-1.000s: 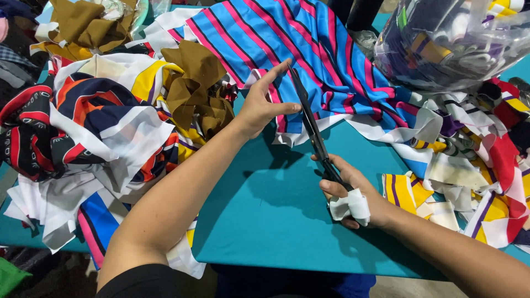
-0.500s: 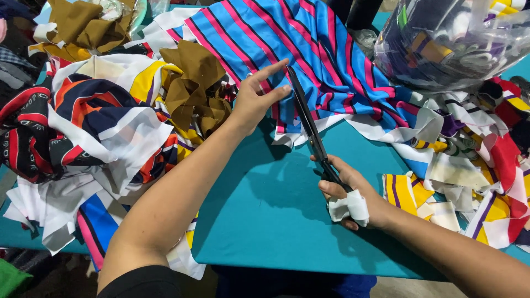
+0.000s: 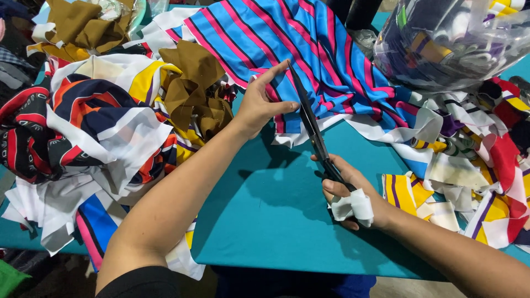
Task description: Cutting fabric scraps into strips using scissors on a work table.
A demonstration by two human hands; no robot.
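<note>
Little has moved: left hand [image 3: 264,106] pinches the striped cloth [image 3: 309,49] edge, right hand [image 3: 353,193] grips scissors [image 3: 310,124] over the table [image 3: 276,221].

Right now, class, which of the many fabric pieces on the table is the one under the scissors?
The blue fabric with pink and black stripes: the left hand holds its edge against the scissors; the olive-brown pieces lie untouched beside it.

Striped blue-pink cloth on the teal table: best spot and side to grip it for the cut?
Likely the loose near edge of the striped cloth, just left of the scissors, coming from the left as the left hand does. That hem hangs free on the teal table; the right hand holds the handles.
</note>
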